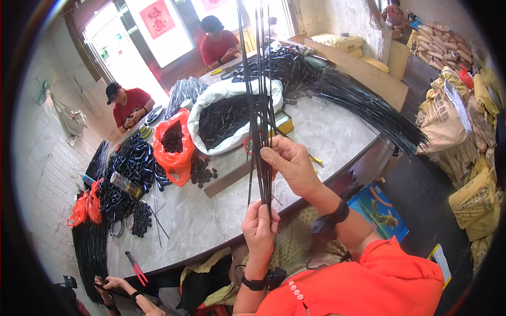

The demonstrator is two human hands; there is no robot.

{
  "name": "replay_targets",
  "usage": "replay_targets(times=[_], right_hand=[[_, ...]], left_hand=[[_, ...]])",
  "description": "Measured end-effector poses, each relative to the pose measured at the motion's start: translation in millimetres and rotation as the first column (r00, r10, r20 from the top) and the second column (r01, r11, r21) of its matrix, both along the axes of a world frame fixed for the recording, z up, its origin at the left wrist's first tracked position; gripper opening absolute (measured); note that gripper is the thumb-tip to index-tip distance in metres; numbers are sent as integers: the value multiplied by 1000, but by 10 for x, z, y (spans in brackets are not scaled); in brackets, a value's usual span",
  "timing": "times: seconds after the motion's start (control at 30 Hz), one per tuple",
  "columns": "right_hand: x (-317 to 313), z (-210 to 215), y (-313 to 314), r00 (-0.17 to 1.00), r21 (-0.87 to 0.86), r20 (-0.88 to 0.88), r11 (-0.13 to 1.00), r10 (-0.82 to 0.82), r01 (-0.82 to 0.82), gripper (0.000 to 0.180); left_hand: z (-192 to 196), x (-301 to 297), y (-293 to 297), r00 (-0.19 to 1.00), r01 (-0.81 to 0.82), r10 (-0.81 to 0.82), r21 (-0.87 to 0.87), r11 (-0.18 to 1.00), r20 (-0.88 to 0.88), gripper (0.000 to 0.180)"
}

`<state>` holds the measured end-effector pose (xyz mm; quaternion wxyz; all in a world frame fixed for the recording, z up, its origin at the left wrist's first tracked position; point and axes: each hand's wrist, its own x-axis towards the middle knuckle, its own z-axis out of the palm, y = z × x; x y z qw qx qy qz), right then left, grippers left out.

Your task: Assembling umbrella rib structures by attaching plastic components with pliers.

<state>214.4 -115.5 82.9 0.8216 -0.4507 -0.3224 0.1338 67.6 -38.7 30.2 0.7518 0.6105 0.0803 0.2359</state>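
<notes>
A bundle of long, thin black rods [258,116] stands nearly upright in front of me and runs out past the top of the view. My left hand [258,227] is closed around its lower end, just over the table's near edge. Higher up, my right hand [291,162] pinches the same rods between thumb and fingers. Behind them sits a white sack [197,113] of small black pieces [224,124]. A long shallow box [225,183] lies beside the rods on the grey table [200,218].
Left stand an orange-red bag [182,171] of small dark parts and a heap of black tubes [122,197]. Red-handled pliers [137,269] lie near a co-worker's hands [113,284]. Rods [369,108] overhang the table's right. Two people in red sit opposite; sacks [474,205] line the right.
</notes>
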Motion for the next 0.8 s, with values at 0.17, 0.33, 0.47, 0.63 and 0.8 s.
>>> replay_targets(times=[0.17, 0.33, 0.47, 0.63, 0.8], right_hand=[[-3, 5, -24, 998, -19, 11, 997, -68, 69, 16], [-27, 29, -74, 997, -53, -5, 996, -78, 78, 20], [-33, 38, -145, 996, -137, 31, 986, -89, 92, 21], [-46, 81, -130, 949, -108, 195, 956, -250, 274, 15], [-56, 111, -149, 960, -144, 119, 952, -254, 269, 12]], left_hand=[[17, -30, -6, 999, -29, 29, 11, 1000, 14, 21], [27, -13, 7, 998, -59, 59, -4, 998, 1, 21], [15, 13, -15, 998, -58, 59, -10, 998, 22, 19], [-9, 26, 6, 993, -121, 121, -24, 992, 8, 19], [-31, 43, -3, 992, -129, 129, 20, 991, 18, 20]])
